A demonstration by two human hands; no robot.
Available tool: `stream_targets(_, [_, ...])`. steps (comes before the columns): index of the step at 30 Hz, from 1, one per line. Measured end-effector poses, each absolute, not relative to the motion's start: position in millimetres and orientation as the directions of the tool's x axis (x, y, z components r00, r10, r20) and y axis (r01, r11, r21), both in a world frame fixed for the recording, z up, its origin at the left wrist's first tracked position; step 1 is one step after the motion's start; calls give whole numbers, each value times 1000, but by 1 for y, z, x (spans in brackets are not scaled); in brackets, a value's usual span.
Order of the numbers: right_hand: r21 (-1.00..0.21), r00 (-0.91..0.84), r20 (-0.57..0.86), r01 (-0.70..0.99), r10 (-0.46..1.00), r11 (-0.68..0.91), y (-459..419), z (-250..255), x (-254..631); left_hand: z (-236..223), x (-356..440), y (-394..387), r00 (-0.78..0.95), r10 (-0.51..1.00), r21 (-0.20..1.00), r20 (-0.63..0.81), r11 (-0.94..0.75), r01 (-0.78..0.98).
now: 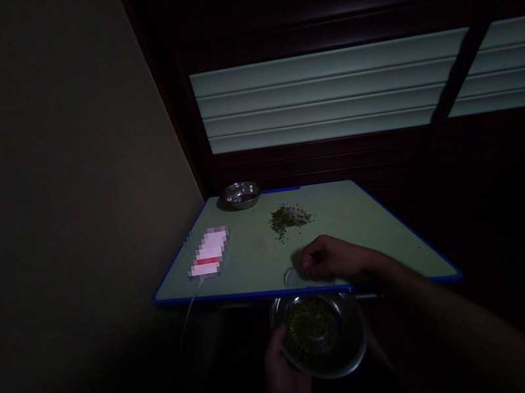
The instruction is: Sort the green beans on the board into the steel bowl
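Note:
My left hand [284, 369] grips the rim of a steel bowl [351, 335] just below the table's front edge, thumb over the rim. Small green beans [308, 329] lie in that bowl, mostly on its left side. Over the front part of the table, my right hand [329, 257] is closed with its fingers curled inward; what they hold, if anything, is hidden. Beside its fingertips a pale round outline [294, 276] shows on the tabletop, too dim to identify. Farther back a loose pile of small greenish grains [288, 217] is spread on the table.
A second steel bowl [241, 194] stands at the table's back left corner. On the left lies a blurred-out bright pink rectangle [209, 253] with a white cable [189, 314] hanging over the edge. The pale table [371, 226] has a blue rim. A wall [61, 155] rises at left.

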State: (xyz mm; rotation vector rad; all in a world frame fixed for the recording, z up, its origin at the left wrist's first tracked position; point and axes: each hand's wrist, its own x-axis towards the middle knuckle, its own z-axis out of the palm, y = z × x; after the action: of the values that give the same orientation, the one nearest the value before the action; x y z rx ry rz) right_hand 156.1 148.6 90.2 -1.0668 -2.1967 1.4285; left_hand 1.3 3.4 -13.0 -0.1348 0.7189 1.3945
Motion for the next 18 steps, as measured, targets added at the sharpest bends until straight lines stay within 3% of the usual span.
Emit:
stream_targets(7, [-851, -712, -117, 432, 693, 300, 141, 91, 158, -10, 2, 4, -8, 833, 321, -553, 205, -925])
stream_targets(11, [-894, -711, -123, 382, 692, 233, 148, 94, 159, -12, 2, 4, 10, 843, 311, -537, 209, -927])
stream_targets(15, [-902, -566, 3, 355, 825, 247, 180, 102, 160, -13, 1, 5, 6, 837, 321, -547, 216, -922])
stream_targets(18, [-841, -444, 91, 446, 892, 307, 209, 102, 161, -12, 1, 5, -3, 829, 325, -560, 216, -921])
